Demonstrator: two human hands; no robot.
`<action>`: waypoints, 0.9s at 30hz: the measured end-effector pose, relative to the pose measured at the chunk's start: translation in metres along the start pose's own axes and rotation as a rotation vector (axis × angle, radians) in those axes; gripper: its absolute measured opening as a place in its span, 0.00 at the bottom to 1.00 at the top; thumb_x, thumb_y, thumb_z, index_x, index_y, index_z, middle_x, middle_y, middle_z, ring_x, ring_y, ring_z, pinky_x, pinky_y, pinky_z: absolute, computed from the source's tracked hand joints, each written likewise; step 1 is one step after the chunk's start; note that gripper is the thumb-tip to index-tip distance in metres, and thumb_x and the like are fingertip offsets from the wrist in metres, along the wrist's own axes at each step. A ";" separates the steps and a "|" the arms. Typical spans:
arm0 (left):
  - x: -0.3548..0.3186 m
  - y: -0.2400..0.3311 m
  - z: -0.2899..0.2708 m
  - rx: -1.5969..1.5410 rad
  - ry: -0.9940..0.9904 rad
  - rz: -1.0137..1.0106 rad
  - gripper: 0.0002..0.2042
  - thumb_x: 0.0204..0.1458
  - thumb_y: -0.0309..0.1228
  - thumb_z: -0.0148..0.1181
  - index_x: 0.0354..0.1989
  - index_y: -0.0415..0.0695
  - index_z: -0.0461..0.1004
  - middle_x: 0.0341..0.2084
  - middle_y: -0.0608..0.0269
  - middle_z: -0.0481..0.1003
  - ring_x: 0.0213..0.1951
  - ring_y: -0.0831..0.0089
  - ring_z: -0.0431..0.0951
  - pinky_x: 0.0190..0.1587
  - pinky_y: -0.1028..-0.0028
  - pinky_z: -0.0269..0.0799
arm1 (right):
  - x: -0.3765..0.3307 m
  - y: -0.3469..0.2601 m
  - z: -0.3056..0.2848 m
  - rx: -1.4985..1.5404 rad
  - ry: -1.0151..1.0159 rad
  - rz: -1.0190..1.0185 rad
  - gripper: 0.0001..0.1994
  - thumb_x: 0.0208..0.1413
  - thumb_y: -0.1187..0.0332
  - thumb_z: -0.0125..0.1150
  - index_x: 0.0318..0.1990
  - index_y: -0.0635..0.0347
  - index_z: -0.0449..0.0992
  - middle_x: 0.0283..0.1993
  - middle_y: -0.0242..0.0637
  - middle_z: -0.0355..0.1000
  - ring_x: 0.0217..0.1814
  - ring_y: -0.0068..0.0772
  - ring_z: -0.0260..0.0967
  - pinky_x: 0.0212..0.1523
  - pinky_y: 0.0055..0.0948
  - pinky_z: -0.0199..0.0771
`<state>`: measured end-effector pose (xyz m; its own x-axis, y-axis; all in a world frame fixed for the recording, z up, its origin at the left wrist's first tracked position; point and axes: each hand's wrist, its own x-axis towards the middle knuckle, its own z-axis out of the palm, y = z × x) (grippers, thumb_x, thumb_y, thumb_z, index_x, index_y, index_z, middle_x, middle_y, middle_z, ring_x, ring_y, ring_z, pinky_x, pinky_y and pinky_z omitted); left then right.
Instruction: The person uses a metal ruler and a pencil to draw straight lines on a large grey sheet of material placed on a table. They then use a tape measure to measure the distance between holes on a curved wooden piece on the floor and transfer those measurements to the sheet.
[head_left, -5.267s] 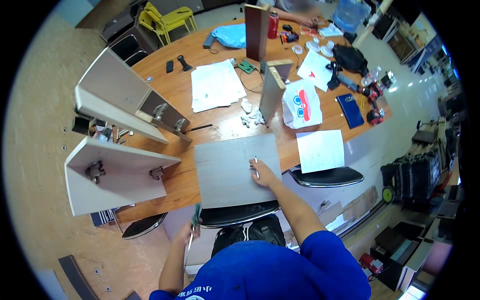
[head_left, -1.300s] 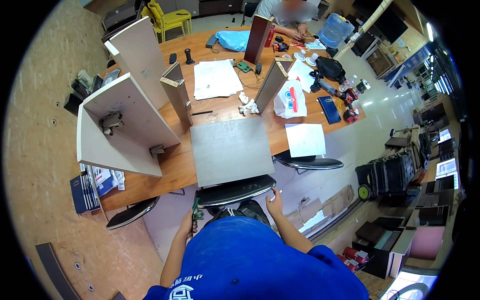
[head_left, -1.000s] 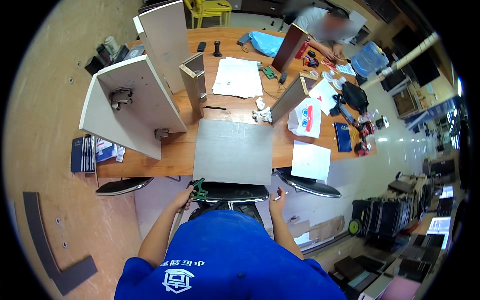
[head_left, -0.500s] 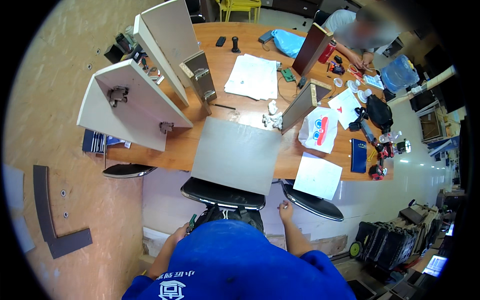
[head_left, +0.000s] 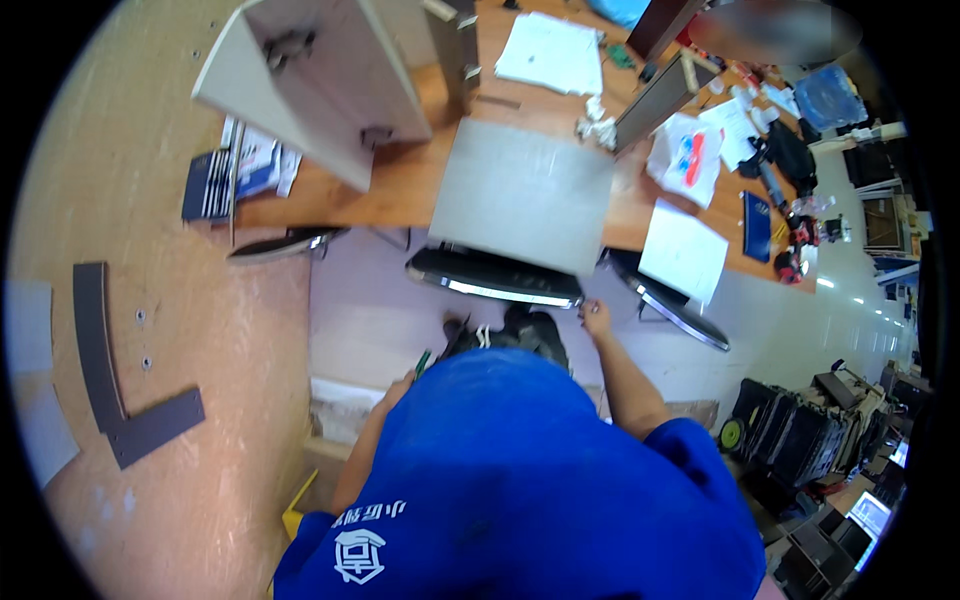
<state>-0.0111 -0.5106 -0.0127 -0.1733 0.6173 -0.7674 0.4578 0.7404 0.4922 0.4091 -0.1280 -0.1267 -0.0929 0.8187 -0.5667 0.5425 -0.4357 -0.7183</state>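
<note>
My left hand is low at my left side, mostly hidden by my blue shirt. A slim green object sticks up from it; its kind is too small to tell. My right hand is closed beside the right end of a black chair with a chrome rim. Its fingers are pinched together, and whatever they may hold is too small to make out. A flat grey board lies on the table in front of me, its near edge overhanging the chair.
On the wooden table, pale panels with hinges stand at left, and dark boards stand at right. Papers, a white plastic bag and a blue notebook lie there. Another chair stands at right.
My view has tilted down and shifted, so the table sits higher in the picture. My right hand has come up to the chair's right end. The green object stays in my left hand.
</note>
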 end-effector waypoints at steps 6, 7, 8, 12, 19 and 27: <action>-0.015 -0.030 -0.014 -0.589 0.043 -0.134 0.27 0.63 0.60 0.46 0.42 0.45 0.75 0.21 0.56 0.72 0.20 0.66 0.71 0.24 0.66 0.67 | -0.084 -0.003 0.054 -0.142 0.079 -0.085 0.18 0.58 0.65 0.60 0.54 0.62 0.75 0.37 0.42 0.78 0.38 0.32 0.78 0.37 0.30 0.76; -0.022 -0.019 -0.027 -0.719 0.010 -0.261 0.26 0.61 0.60 0.48 0.39 0.47 0.75 0.16 0.63 0.67 0.14 0.72 0.65 0.17 0.69 0.62 | -0.097 0.008 0.058 -0.189 0.108 -0.138 0.18 0.57 0.65 0.60 0.53 0.62 0.76 0.38 0.43 0.79 0.38 0.33 0.78 0.39 0.31 0.76; -0.029 -0.016 -0.041 -0.961 -0.030 -0.476 0.25 0.61 0.61 0.50 0.36 0.48 0.74 0.12 0.69 0.62 0.11 0.78 0.59 0.13 0.74 0.55 | -0.116 0.007 0.069 -0.236 0.106 -0.149 0.18 0.57 0.65 0.60 0.53 0.62 0.76 0.38 0.43 0.79 0.38 0.33 0.78 0.41 0.31 0.76; -0.051 0.000 -0.107 -0.946 0.177 -0.365 0.23 0.61 0.58 0.52 0.33 0.47 0.71 0.12 0.70 0.62 0.11 0.79 0.61 0.12 0.76 0.56 | -0.179 -0.004 0.093 -0.265 0.079 -0.218 0.16 0.55 0.65 0.63 0.49 0.64 0.78 0.40 0.45 0.80 0.38 0.36 0.77 0.43 0.32 0.76; -0.076 0.074 -0.223 -1.058 0.483 0.172 0.18 0.64 0.50 0.54 0.34 0.46 0.70 0.15 0.71 0.64 0.14 0.81 0.63 0.17 0.79 0.61 | -0.213 -0.078 0.100 -0.013 -0.125 -0.376 0.15 0.57 0.66 0.64 0.49 0.65 0.77 0.40 0.43 0.79 0.43 0.34 0.77 0.49 0.31 0.75; -0.127 0.199 -0.252 -1.399 0.320 0.810 0.19 0.67 0.53 0.47 0.37 0.49 0.69 0.20 0.73 0.61 0.24 0.79 0.60 0.32 0.75 0.61 | -0.287 -0.294 0.123 -0.086 -0.491 -0.852 0.22 0.59 0.66 0.65 0.59 0.62 0.71 0.57 0.45 0.75 0.59 0.39 0.74 0.61 0.35 0.70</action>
<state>-0.1172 -0.3746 0.2865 -0.5393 0.8338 -0.1183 -0.5493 -0.2418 0.7999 0.1738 -0.2813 0.1972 -0.8061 0.5917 0.0077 0.1907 0.2721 -0.9432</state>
